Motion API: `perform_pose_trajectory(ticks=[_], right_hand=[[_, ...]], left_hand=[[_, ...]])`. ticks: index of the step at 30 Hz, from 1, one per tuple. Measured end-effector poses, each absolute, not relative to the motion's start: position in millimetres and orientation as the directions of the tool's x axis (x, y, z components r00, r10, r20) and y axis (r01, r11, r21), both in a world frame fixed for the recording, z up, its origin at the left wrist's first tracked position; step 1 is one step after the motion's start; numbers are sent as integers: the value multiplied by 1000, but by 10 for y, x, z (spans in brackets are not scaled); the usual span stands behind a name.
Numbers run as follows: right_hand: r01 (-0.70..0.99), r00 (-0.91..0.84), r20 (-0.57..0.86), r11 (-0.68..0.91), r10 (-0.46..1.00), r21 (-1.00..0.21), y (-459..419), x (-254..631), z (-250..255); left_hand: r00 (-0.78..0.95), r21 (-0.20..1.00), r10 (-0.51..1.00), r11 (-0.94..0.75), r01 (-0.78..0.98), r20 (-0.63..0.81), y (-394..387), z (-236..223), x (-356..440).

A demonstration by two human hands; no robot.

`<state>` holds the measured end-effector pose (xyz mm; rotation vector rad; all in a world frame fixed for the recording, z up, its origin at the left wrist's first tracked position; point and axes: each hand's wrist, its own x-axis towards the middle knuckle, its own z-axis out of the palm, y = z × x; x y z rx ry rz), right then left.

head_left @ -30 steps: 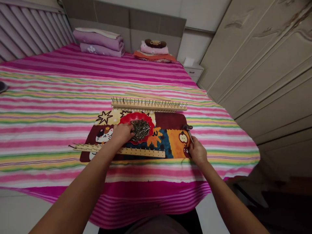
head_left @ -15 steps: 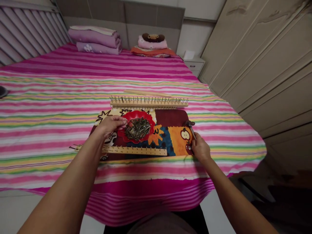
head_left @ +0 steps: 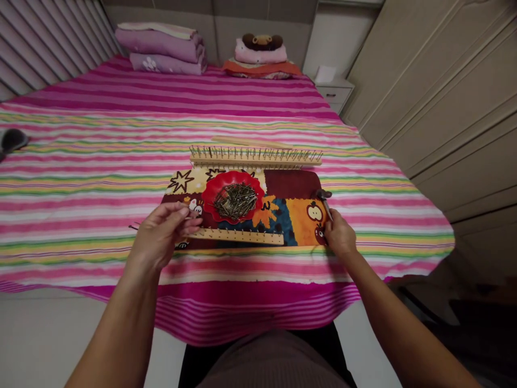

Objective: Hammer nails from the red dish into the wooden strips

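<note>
My left hand hovers over the left end of the near wooden strip, fingers pinched together on something too small to make out. Just beyond it sits a red dish heaped with metal nails. My right hand is closed round the handle of a small hammer, whose head rests on the colourful patchwork mat. A second wooden strip studded with upright nails lies along the mat's far edge.
Everything lies on a bed with a pink striped sheet. Folded purple blankets and a plush toy on pillows sit at the headboard. A white nightstand and beige wardrobe doors stand on the right. A dark object lies far left.
My left hand has drawn back from the dish of nails toward me and to the left, fingers now pinched. My right hand stays on the hammer. The view has tilted down.
</note>
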<state>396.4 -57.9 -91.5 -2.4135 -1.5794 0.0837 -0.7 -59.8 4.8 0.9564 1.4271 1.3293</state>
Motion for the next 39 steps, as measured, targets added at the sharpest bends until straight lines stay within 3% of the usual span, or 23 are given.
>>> perform_pose_trajectory(ticks=[9, 12, 17, 23, 39], right_hand=[[891, 414, 81, -385, 907, -242, -580, 3933, -879], [887, 421, 73, -394, 904, -241, -583, 3917, -860], [887, 426, 75, -399, 902, -233, -589, 3905, -843], [892, 414, 88, -385, 906, -239, -584, 3917, -855], [891, 413, 93, -381, 906, -245, -598, 3921, -856]], left_hand=[[-392, 950, 874, 207, -234, -287, -1097, -422, 114], [-415, 951, 862, 214, -224, -292, -1122, -521, 231], [-460, 990, 877, 124, -62, -138, -1119, -686, 396], [-605, 988, 795, 45, 148, 54, -1076, -930, 515], [-599, 948, 789, 73, 310, 135, -974, -1109, 552]])
